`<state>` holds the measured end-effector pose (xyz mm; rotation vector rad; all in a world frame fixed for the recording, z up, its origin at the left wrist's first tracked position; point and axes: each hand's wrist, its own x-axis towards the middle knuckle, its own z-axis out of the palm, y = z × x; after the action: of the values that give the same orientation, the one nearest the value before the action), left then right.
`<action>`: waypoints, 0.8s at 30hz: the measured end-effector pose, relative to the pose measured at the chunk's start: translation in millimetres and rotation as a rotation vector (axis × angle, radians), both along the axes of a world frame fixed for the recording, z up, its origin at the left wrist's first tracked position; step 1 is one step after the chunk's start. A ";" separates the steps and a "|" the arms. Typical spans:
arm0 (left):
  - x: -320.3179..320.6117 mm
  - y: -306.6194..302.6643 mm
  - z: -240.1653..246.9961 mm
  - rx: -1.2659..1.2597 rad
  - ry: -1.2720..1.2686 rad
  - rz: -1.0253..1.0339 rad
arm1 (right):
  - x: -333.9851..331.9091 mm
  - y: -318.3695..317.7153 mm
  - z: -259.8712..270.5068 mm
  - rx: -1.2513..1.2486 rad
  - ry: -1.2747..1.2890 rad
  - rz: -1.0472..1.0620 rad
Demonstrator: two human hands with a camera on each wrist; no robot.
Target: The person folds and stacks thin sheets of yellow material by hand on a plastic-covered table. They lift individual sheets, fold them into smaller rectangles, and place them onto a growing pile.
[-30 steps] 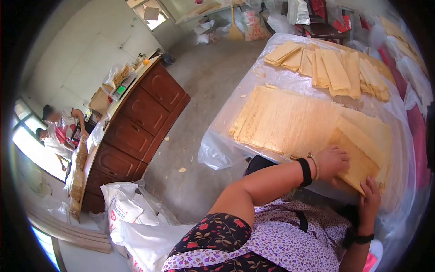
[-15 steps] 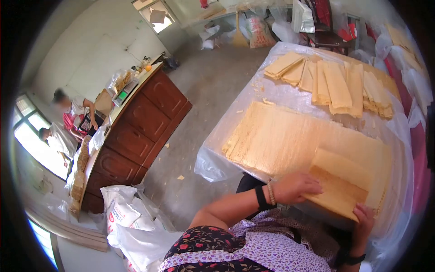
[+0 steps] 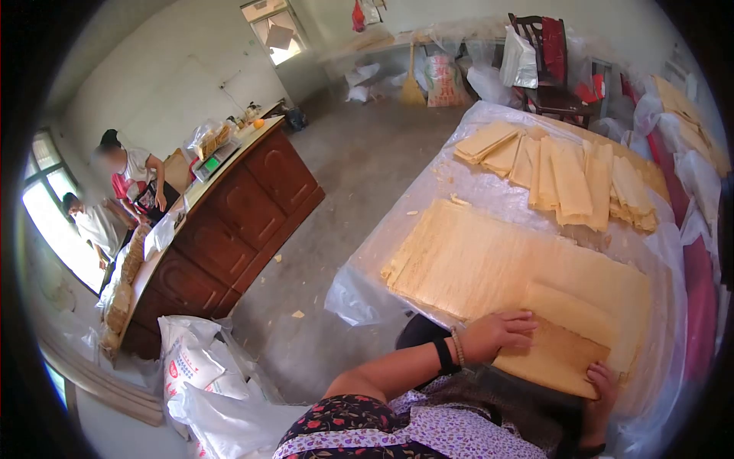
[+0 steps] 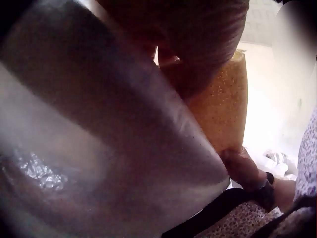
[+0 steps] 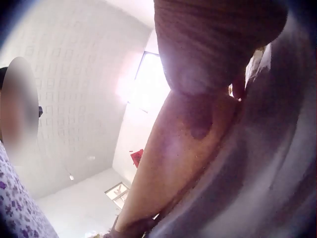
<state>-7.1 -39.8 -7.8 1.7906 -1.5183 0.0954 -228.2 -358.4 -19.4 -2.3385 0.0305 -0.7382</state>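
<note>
Left hand [image 3: 501, 336] was clamped, thumb beneath, on the left end of the darker tan sheet [image 3: 554, 353]; right hand [image 3: 602, 385] pinched its right end. I recorded the sheet lying between them at the near side of the plastic-covered table [image 3: 428, 183], long axis running hand to hand, paler sheets [image 3: 474, 260] just beyond. Neither hand was clearly nearer.

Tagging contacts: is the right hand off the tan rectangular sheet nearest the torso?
No, the right hand touches the sheet at one edge.
</note>
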 end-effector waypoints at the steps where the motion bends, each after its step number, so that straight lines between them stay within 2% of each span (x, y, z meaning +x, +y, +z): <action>1: 0.8 0.1 2.4 0.013 0.003 0.009 | 0.2 1.2 -0.7 0.001 -0.013 0.009; 3: 1.0 2.2 2.9 0.058 0.019 0.005 | 0.8 -2.8 -6.1 0.000 -0.047 0.021; 9: 6.8 8.9 -6.2 0.128 0.210 0.016 | -4.2 -15.9 -15.1 0.305 0.080 0.051; 12: 5.7 10.0 -3.3 0.103 0.356 0.093 | -1.3 -27.2 -31.5 0.091 0.131 -0.109; 13: 6.3 9.3 -9.1 0.098 0.423 0.117 | 2.1 -25.8 -29.3 0.244 0.169 -0.065; 14: 12.2 9.7 -27.0 -0.048 0.369 0.059 | -2.5 -24.2 -35.2 0.141 0.193 -0.135; 15: 13.3 6.2 -31.7 0.164 0.704 0.118 | -5.3 -22.4 -40.4 0.037 0.218 -0.207; 16: 9.5 6.0 -22.6 0.170 0.749 0.154 | -8.2 -21.3 -46.5 -0.064 0.246 -0.279; 17: 4.9 5.2 -14.0 0.175 0.793 0.190 | 4.0 2.9 0.4 0.134 0.275 -0.254; 18: -3.9 -2.2 1.3 -0.030 0.779 0.139 | 11.0 6.3 0.8 0.209 0.182 -0.261; 19: 0.3 3.8 -9.6 0.043 0.725 0.235 | 13.5 10.8 5.0 0.291 0.174 -0.255; 21: -4.7 -10.2 3.6 0.037 0.803 0.317 | 23.5 13.2 8.7 0.428 0.130 -0.272; 23: -2.8 -17.2 10.7 0.026 0.873 0.410 | 31.3 13.0 16.7 0.420 0.183 -0.329; 24: -3.9 -25.9 14.9 -0.032 0.695 0.453 | 36.0 12.8 22.1 0.414 0.211 -0.350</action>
<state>-11.0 -65.7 7.1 1.8439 -0.6140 -0.2570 -192.1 -345.6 2.7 -2.0170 0.6391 -0.5770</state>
